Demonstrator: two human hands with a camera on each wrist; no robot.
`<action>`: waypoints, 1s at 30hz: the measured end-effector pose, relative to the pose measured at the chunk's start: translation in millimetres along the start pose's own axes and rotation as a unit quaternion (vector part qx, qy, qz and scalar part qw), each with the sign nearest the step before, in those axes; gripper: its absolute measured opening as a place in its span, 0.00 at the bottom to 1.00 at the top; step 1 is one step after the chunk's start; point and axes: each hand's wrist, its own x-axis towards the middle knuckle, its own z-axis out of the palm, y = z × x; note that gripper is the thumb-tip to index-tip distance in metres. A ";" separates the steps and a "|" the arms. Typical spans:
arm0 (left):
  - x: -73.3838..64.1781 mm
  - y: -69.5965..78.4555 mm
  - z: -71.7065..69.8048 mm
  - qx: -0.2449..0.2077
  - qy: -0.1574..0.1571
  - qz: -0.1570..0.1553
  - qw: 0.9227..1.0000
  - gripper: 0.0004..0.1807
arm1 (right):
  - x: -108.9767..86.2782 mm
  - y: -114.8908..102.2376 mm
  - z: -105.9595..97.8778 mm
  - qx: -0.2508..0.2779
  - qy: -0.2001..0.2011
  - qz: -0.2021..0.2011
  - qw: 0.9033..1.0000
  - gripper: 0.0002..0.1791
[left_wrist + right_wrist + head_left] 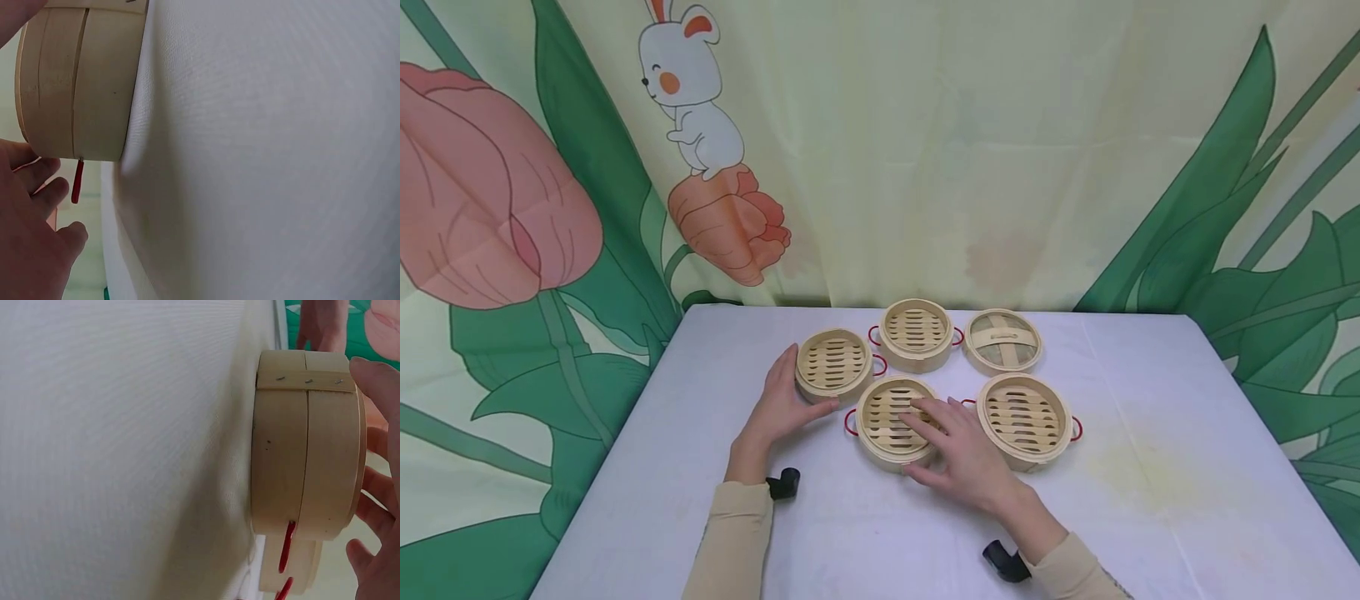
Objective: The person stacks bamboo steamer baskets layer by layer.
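Observation:
At the left of the group stands a round bamboo steamer basket (831,364) with a slatted base and a red handle. My left hand (778,408) is beside it, fingers along its left side and thumb by its front. The left wrist view shows the fingertips at the edge of that basket's wall (94,81). A second steamer basket (880,427) stands front centre. My right hand (966,454) reaches over it with spread fingers above the slats and the thumb near the front rim. In the right wrist view the fingers are beside its wall (281,444).
Another slatted steamer basket (1024,417) stands front right, close to my right hand. Behind are one more basket (915,329) and a round piece with a woven top and handle strip (1002,340). A white cloth (1150,517) covers the table; a printed curtain (925,167) hangs behind.

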 end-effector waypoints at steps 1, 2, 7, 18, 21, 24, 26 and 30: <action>0.3 0.1 -0.2 0.000 -0.001 0.000 1.000 0.70 | -0.2 0.1 0.6 0.000 -0.002 -0.002 1.000 0.37; 0.7 -0.2 -0.2 -0.001 -0.001 0.001 1.000 0.71 | -0.3 0.3 1.2 -0.001 -0.002 -0.006 1.000 0.36; 3.6 -3.2 1.0 0.000 -0.002 0.003 1.000 0.71 | -1.6 0.9 4.0 -0.005 -0.008 -0.017 1.000 0.32; 8.1 -8.0 3.6 -0.014 0.001 0.005 1.000 0.70 | -5.7 5.5 6.2 -0.019 -0.006 -0.022 1.000 0.27; 8.4 -8.1 2.9 -0.022 0.000 0.006 1.000 0.70 | -6.0 6.8 5.9 -0.016 0.000 -0.030 0.999 0.25; 8.5 -8.1 2.3 -0.028 -0.002 0.003 1.000 0.70 | -5.8 7.7 5.6 -0.009 0.003 -0.034 0.999 0.23; 8.3 -8.3 2.0 -0.032 -0.005 0.000 0.999 0.70 | -5.6 8.1 5.8 -0.005 0.002 -0.033 0.999 0.22; 8.1 -8.3 1.5 -0.042 -0.009 -0.005 0.999 0.70 | -5.1 8.0 6.9 -0.001 0.009 -0.029 1.000 0.20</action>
